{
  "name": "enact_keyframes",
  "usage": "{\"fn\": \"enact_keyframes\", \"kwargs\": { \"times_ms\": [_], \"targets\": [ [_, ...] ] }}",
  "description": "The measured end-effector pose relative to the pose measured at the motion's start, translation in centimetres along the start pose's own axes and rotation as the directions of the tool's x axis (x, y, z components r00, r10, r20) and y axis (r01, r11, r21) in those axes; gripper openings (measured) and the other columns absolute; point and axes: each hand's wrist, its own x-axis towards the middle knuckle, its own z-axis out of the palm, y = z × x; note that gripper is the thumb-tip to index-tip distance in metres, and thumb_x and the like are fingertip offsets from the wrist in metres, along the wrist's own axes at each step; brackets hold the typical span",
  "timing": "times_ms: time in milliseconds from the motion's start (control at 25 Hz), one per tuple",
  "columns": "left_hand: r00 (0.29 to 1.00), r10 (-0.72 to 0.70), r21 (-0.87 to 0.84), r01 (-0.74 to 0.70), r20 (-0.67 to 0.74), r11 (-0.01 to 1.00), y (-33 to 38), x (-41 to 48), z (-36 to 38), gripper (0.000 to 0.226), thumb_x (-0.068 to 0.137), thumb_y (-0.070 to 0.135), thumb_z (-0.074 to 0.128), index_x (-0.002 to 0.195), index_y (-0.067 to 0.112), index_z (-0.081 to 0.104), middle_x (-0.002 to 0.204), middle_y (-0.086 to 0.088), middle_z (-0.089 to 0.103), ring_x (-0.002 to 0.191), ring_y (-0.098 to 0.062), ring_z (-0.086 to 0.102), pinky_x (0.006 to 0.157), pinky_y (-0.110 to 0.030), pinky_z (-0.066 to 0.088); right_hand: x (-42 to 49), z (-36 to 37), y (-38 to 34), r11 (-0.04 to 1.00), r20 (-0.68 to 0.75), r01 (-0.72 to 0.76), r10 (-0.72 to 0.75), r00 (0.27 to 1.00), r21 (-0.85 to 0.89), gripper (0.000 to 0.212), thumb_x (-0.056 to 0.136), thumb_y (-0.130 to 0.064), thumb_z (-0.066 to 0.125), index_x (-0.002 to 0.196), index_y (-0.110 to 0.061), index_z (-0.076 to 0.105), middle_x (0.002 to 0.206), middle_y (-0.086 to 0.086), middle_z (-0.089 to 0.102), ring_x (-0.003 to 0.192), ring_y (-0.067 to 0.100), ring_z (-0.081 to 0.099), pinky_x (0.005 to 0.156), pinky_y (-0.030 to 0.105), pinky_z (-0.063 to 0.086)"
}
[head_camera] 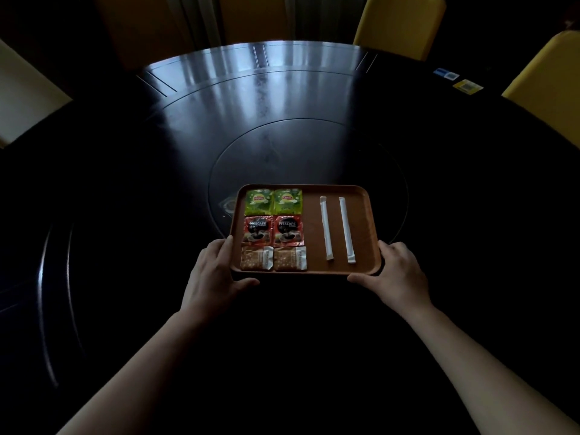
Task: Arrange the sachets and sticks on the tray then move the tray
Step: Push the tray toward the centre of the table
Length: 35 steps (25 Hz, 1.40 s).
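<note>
A brown rectangular tray rests on the dark round table. On its left half lie two green tea sachets, two red coffee sachets below them, and two brown sugar sachets nearest me. Two white paper sticks lie side by side on the right half. My left hand grips the tray's near-left corner, thumb under the front edge. My right hand grips the near-right corner the same way.
The dark glossy table has a round inset turntable behind the tray. Yellow chairs stand at the far right. A few small coloured cards lie on the table's far right edge.
</note>
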Motion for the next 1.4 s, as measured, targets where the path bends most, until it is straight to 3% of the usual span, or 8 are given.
{"fn": "enact_keyframes", "kwargs": {
  "times_ms": [400, 640, 880, 1160, 1400],
  "targets": [
    [0.996, 0.062, 0.031, -0.060, -0.071, 0.998, -0.1, 3.2, -0.2, 0.067, 0.064, 0.045, 0.084, 0.120, 0.017, 0.059, 0.117, -0.003, 0.063, 0.101, -0.023, 0.052, 0.081, -0.034, 0.043, 2.5, -0.2, -0.9, 0.999, 0.036, -0.044, 0.044, 0.998, 0.002, 0.072, 0.058, -0.065, 0.080, 0.111, -0.022, 0.058, 0.112, 0.004, 0.054, 0.106, 0.022, 0.053, 0.083, 0.038, 0.051],
    [0.997, 0.039, 0.012, -0.038, -0.069, 0.999, -0.9, 6.7, 0.9, 0.046, 0.056, 0.047, 0.086, 0.089, 0.020, 0.068, 0.097, 0.001, 0.069, 0.083, -0.020, 0.054, 0.072, -0.035, 0.045, 5.9, 0.0, -1.2, 0.999, 0.003, -0.035, 0.035, 0.999, -0.021, 0.070, 0.055, -0.069, 0.079, 0.106, -0.024, 0.060, 0.106, 0.002, 0.055, 0.100, 0.021, 0.055, 0.078, 0.037, 0.053],
    [0.998, 0.014, 0.040, -0.012, -0.069, 0.999, 0.1, 9.8, 0.2, 0.039, 0.057, 0.049, 0.085, 0.079, 0.022, 0.070, 0.089, 0.004, 0.068, 0.083, -0.018, 0.051, 0.067, -0.031, 0.039, 9.7, -0.3, -1.8, 0.998, 0.006, -0.041, 0.041, 0.999, -0.036, 0.073, 0.056, -0.067, 0.080, 0.110, -0.022, 0.062, 0.108, 0.005, 0.055, 0.102, 0.024, 0.056, 0.079, 0.037, 0.052],
    [0.998, 0.020, 0.062, -0.016, -0.067, 0.998, 0.3, 12.9, 0.1, 0.039, 0.060, 0.046, 0.085, 0.085, 0.018, 0.073, 0.091, 0.001, 0.069, 0.087, -0.021, 0.053, 0.070, -0.034, 0.044, 13.4, -0.7, -2.7, 0.996, 0.025, -0.050, 0.052, 0.998, -0.068, 0.070, 0.055, -0.070, 0.079, 0.106, -0.025, 0.061, 0.110, 0.004, 0.053, 0.103, 0.024, 0.056, 0.082, 0.041, 0.054],
    [0.998, 0.038, 0.108, -0.032, -0.054, 0.994, 0.4, 15.8, 0.2, 0.042, 0.061, 0.047, 0.085, 0.083, 0.015, 0.071, 0.089, -0.002, 0.068, 0.087, -0.024, 0.054, 0.069, -0.035, 0.044, 16.0, -0.7, -3.6, 0.994, 0.037, -0.085, 0.087, 0.995, -0.067, 0.073, 0.058, -0.067, 0.079, 0.114, -0.025, 0.059, 0.117, 0.005, 0.053, 0.108, 0.025, 0.056, 0.086, 0.042, 0.054]
  ]
}}
